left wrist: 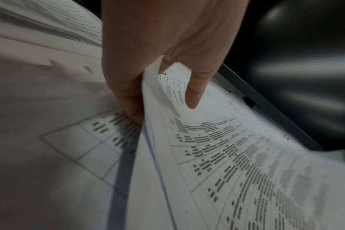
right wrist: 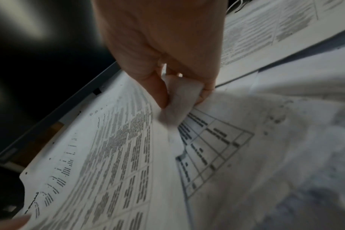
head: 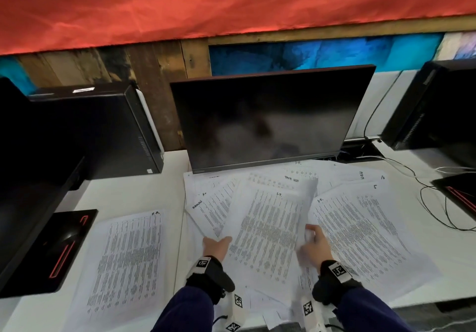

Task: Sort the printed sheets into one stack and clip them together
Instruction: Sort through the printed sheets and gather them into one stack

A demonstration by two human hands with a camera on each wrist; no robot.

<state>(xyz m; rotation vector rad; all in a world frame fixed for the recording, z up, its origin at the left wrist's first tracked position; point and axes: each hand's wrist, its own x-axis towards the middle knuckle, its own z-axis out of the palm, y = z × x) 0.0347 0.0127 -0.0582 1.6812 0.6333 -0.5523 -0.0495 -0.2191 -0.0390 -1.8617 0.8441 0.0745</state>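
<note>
Several printed sheets lie fanned over the white desk in front of the monitor. Both hands hold one small bundle of printed sheets (head: pixel 268 228) lifted off the pile. My left hand (head: pixel 215 245) pinches its left edge, thumb on top and fingers underneath, as the left wrist view shows on the bundle (left wrist: pixel 217 155). My right hand (head: pixel 313 244) grips the bundle's right edge, which is curled up and crumpled between thumb and fingers in the right wrist view (right wrist: pixel 179 99). A separate printed sheet (head: pixel 126 262) lies flat to the left. No clip is visible.
A dark monitor (head: pixel 268 117) stands right behind the papers. A black computer case (head: pixel 85 130) and a monitor base (head: pixel 51 249) are on the left. Another case (head: pixel 438 105) and loose cables (head: pixel 438 203) are on the right. The desk edge (head: pixel 412 303) runs near me.
</note>
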